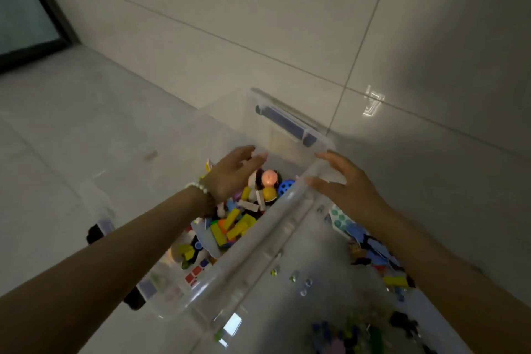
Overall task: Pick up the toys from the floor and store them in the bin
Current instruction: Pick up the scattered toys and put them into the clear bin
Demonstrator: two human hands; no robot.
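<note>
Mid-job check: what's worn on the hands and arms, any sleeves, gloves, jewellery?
The left hand and right hand are ungloved, and no sleeves show on either forearm. A white beaded bracelet circles the left wrist; the right wrist is bare.

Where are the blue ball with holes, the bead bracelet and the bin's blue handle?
blue ball with holes (287,186): head view, on its holed upper face.
bead bracelet (200,187): head view, on the beads at the wrist.
bin's blue handle (287,124): head view, on the bar's middle.
</note>
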